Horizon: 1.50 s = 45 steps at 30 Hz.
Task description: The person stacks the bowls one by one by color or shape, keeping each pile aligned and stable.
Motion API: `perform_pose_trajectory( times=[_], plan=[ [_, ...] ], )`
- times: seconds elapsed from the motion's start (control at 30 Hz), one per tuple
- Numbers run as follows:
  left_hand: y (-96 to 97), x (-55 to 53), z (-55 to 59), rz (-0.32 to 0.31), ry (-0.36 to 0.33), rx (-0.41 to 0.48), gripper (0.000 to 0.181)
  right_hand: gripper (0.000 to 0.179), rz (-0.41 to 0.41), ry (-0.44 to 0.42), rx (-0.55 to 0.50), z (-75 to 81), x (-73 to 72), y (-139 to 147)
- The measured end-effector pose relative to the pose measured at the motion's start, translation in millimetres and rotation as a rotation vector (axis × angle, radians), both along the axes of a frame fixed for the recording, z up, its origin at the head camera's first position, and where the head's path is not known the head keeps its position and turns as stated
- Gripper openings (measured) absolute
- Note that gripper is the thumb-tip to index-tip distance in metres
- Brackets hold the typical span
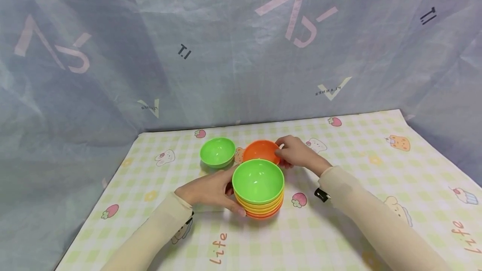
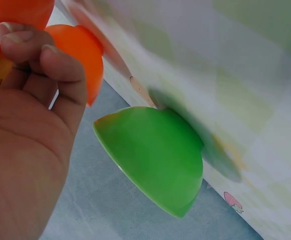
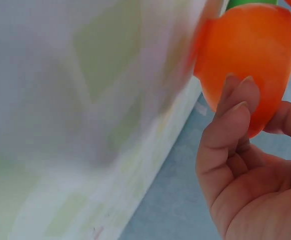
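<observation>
My left hand (image 1: 214,189) grips the side of a stack of nested bowls, with a green bowl (image 1: 257,182) on top and yellow and orange rims (image 1: 263,212) beneath it. The stack is tilted toward me; whether its base touches the table cannot be told. Just behind it, an orange bowl (image 1: 261,149) is pinched at its right rim by my right hand (image 1: 295,153). In the right wrist view, several fingertips press the outside of that orange bowl (image 3: 250,55). Another green bowl (image 1: 217,152) stands alone on the left, upright, apart from both hands.
A checked tablecloth (image 1: 324,237) with printed strawberries and animals covers the table. Behind the table hangs a grey-blue cloth (image 1: 211,83). The table's far edge lies a little beyond the bowls. A dark clip (image 1: 321,195) shows beneath the right sleeve.
</observation>
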<state>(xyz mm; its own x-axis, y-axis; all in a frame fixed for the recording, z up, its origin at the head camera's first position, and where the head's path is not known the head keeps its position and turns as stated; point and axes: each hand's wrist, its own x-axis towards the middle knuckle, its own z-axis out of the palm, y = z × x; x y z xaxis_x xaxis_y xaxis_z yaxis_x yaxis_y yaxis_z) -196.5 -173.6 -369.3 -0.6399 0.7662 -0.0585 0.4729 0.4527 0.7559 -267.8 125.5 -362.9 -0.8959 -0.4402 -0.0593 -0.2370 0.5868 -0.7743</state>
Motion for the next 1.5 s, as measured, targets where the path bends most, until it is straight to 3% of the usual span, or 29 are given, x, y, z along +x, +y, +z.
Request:
perform_pose_trajectory(
  times=[0.17,0.5,0.87,1.0,1.2,1.5],
  plan=[
    [-0.8,-0.7,0.0,-0.005,0.007,-0.003,0.095,0.039,-0.024,0.015,0.008,9.1,4.0,9.1],
    [1.8,-0.7,2.9,-0.007,0.016,-0.006,0.098,0.04,-0.094,0.155,-0.037,32.3,13.4,28.4],
    [2.2,-0.7,5.4,-0.007,0.015,-0.012,0.1,0.044,-0.214,0.409,-0.156,78.5,44.6,34.3],
    [1.1,-0.1,4.5,0.001,0.008,-0.014,0.102,0.041,-0.175,0.488,-0.194,84.9,57.0,26.8],
    [0.9,0.3,4.3,0.008,0.01,-0.013,0.091,0.034,-0.028,0.621,-0.161,81.2,64.5,15.4],
    [2.2,0.5,3.0,0.016,0.017,-0.023,0.099,0.031,0.093,0.701,-0.114,73.8,68.7,7.2]
  ],
)
